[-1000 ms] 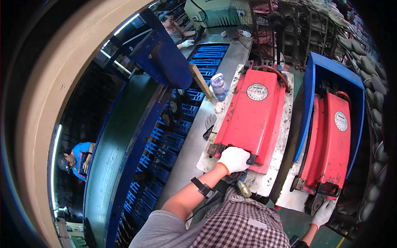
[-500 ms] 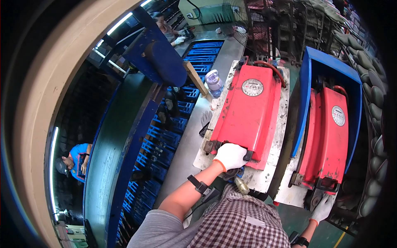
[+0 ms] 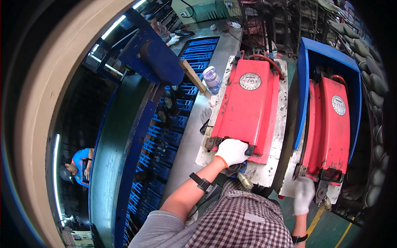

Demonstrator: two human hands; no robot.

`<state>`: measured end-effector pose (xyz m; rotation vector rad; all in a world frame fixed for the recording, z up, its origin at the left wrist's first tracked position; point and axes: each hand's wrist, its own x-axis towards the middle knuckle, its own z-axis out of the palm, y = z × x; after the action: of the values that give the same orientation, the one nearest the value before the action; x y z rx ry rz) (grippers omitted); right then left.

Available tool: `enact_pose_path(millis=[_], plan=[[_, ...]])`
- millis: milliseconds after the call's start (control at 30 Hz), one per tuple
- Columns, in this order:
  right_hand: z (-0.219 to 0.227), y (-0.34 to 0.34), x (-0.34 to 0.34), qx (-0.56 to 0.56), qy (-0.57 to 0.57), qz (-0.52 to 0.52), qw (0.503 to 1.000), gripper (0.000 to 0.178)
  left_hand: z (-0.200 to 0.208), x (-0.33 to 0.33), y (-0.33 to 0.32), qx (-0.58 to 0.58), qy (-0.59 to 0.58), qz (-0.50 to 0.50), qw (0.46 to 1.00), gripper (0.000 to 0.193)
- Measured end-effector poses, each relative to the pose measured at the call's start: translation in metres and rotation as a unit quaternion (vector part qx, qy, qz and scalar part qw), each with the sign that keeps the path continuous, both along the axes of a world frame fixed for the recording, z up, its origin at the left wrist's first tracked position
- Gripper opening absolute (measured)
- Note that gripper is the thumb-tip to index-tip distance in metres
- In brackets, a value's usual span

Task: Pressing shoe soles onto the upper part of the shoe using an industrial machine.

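Two red-covered machines stand side by side on pale, stained base plates. My left hand (image 3: 232,151), in a white glove, is wrapped over the black front handle (image 3: 250,149) of the left red machine (image 3: 244,109); its fingertips are hidden. My right hand (image 3: 304,195), also in a white glove, is smeared by motion at the front left corner of the right red machine (image 3: 328,124). Just right of that hand are the machine's black handle (image 3: 331,177) and a round dark metal part (image 3: 321,193). Whether the right hand holds anything does not show.
A blue hood (image 3: 331,58) surrounds the right machine. On the metal bench (image 3: 186,144) at left are a lidded bottle (image 3: 211,78), a grey glove (image 3: 205,115) and blue racks (image 3: 200,49). Dark soles (image 3: 374,78) fill a rack at right. Two co-workers are beyond.
My right hand has moved left, from below the right machine's handle to its front left corner. My left hand stays on the left machine's handle. The view has shifted slightly.
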<state>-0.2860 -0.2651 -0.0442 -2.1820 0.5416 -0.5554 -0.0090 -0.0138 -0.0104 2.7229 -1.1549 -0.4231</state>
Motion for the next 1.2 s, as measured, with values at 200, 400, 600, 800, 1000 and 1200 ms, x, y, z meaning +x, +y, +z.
enact_pose_path(millis=[200, 400, 600, 800, 1000, 1200], plan=[[-0.015, 0.057, 0.087, 0.192, 0.313, 0.392, 0.844, 0.043, 0.002, 0.001, -0.001, 0.004, -0.003, -0.002, 1.0, 0.038], [-0.02, 0.107, 0.14, 0.226, 0.549, 0.498, 0.632, 0.056, 0.001, 0.001, 0.002, 0.01, 0.004, 0.001, 1.0, 0.038], [-0.108, 0.203, 0.124, 0.225, 0.345, 0.558, 0.721, 0.062, -0.001, 0.0, -0.002, 0.0, 0.014, -0.011, 1.0, 0.037], [-0.042, 0.191, 0.161, 0.197, 0.434, 0.573, 0.667, 0.064, -0.002, -0.003, 0.007, -0.041, -0.02, -0.024, 0.999, 0.033], [0.0, 0.126, 0.151, 0.341, 0.395, 0.518, 0.678, 0.046, 0.042, 0.001, 0.011, -0.054, -0.034, -0.031, 0.997, 0.032], [0.021, 0.109, 0.179, 0.376, 0.213, 0.474, 0.767, 0.043, 0.127, 0.019, 0.001, -0.168, -0.197, -0.04, 0.965, 0.023]])
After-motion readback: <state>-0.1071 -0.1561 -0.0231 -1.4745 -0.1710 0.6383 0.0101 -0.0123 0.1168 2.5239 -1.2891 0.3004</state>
